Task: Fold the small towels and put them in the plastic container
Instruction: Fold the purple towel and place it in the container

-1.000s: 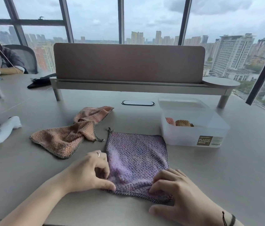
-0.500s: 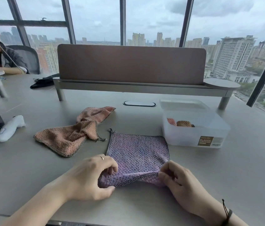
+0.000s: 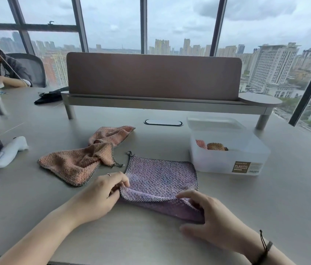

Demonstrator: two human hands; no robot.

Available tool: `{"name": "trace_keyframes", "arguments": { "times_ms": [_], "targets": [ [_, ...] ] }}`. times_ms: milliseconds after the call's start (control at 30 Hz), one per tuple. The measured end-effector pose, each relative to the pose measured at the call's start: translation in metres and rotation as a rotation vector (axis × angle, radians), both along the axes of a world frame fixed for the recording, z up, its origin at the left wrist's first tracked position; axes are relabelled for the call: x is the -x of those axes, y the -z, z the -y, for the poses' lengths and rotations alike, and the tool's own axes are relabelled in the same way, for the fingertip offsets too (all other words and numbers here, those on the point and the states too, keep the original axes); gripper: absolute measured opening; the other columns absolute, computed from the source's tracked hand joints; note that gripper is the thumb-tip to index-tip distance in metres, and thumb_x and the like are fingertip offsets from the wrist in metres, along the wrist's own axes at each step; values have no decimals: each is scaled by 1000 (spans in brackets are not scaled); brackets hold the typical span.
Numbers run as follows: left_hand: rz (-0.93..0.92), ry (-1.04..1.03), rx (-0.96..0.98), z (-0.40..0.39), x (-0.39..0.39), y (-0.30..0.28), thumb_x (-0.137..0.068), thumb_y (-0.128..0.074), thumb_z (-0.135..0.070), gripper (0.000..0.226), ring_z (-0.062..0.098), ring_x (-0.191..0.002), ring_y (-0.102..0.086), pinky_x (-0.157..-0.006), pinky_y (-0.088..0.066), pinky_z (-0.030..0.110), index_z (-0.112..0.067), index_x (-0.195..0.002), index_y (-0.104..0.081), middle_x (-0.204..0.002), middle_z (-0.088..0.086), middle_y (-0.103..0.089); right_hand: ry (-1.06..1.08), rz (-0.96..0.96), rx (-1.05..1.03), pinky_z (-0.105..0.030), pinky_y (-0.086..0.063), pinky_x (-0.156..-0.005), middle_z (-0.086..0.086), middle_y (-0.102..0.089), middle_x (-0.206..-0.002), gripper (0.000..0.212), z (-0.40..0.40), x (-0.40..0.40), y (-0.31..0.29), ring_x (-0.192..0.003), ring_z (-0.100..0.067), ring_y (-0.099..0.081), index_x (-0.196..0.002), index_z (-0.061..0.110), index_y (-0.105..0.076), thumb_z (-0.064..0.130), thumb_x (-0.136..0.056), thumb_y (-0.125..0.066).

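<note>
Two folded towels [image 3: 211, 145] seemingly sit in the plastic container [image 3: 229, 159], both hands [image 3: 97, 196] pinch the purple towel [image 3: 162, 178] mid-fold, and the orange towel [image 3: 78, 163] waits crumpled.

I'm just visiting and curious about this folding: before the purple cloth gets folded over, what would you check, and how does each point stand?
1. Left hand pinches the purple woven towel's near corner: ok.
2. Right hand grips the other near corner: ok.
3. Towel's far half lies flat: ok.
4. Translucent plastic container open: ok.
5. Room left inside it: cannot tell.
6. Crumpled orange towel clear of the fold: ok.
</note>
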State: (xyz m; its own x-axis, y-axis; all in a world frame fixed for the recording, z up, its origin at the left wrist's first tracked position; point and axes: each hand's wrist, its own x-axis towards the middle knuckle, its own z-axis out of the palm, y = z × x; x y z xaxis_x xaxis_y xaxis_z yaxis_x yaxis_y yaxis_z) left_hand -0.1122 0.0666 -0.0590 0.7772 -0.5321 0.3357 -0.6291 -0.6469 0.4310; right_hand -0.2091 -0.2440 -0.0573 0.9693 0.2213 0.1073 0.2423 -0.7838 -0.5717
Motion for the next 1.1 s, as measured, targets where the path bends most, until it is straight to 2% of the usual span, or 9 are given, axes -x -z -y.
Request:
{"name": "trace_keyframes", "arguments": {
  "times_ms": [67,167,300,433,667,800,900,967,1100],
  "targets": [
    [-25,8,22,0,-1,-2,-85,-69,1,33,-11,-76,-58,-68,-39,5,-31,-92,-65,-82,-26,-65,48,77,-65,-11,-44,-70,29,-64,-83,41,2,-2,2,-76,2,-59,-108,53,-58,37,-76,-77],
    [-43,41,105,3,-1,-3,-87,-74,-26,5,-8,-57,-53,-56,-37,9,-27,-85,-70,-68,-25,-63,108,97,-210,-23,-48,-66,13,-67,-75,34,4,-5,5,-62,-10,-57,-105,47,-62,27,-82,-77],
    [-99,-37,249,2,-4,5,-87,-64,-55,35,0,-49,-42,-50,-35,22,-24,-71,-63,-52,-11,-52,202,145,-356,-20,-43,-56,6,-66,-65,24,6,-12,5,-51,-3,-49,-92,35,-70,19,-77,-82],
    [-135,-120,288,4,-4,6,-86,-74,-33,33,0,-44,-46,-48,-38,23,-15,-62,-59,-48,-9,-53,303,122,-428,-18,-38,-47,1,-66,-66,21,9,-23,5,-44,-5,-46,-84,33,-71,21,-75,-85],
    [-90,-190,291,10,-3,8,-80,-81,-16,30,-2,-38,-47,-44,-38,16,-18,-60,-59,-46,-11,-58,367,71,-107,-16,-42,-58,13,-66,-71,24,2,-36,0,-59,2,-57,-89,38,-67,47,-72,-81],
    [-42,-185,307,7,-4,13,-74,-87,-20,26,2,-47,-53,-49,-46,19,-27,-73,-62,-66,-12,-65,432,146,78,-29,-51,-70,15,-63,-80,34,-6,-30,1,-77,-6,-61,-103,38,-62,55,-76,-73],
    [53,-182,242,4,-6,15,-72,-88,-26,27,2,-55,-54,-57,-47,17,-31,-84,-64,-70,-13,-61,439,272,196,-28,-50,-66,18,-59,-97,35,-9,-24,5,-82,-9,-63,-105,39,-60,57,-78,-70],
    [151,-136,191,7,-4,12,-76,-79,-39,22,0,-75,-58,-72,-46,15,-28,-90,-68,-87,-17,-61,373,410,222,-25,-46,-67,16,-56,-102,29,-11,-21,5,-85,-10,-61,-102,35,-63,52,-80,-72],
    [133,-30,32,22,4,4,-89,-53,-53,39,4,-121,-57,-105,-44,28,-29,-114,-70,-131,-13,-61,182,521,269,-30,-47,-89,11,-61,-117,30,-29,-22,3,-107,-11,-58,-109,29,-65,51,-89,-58]
  ]
}}
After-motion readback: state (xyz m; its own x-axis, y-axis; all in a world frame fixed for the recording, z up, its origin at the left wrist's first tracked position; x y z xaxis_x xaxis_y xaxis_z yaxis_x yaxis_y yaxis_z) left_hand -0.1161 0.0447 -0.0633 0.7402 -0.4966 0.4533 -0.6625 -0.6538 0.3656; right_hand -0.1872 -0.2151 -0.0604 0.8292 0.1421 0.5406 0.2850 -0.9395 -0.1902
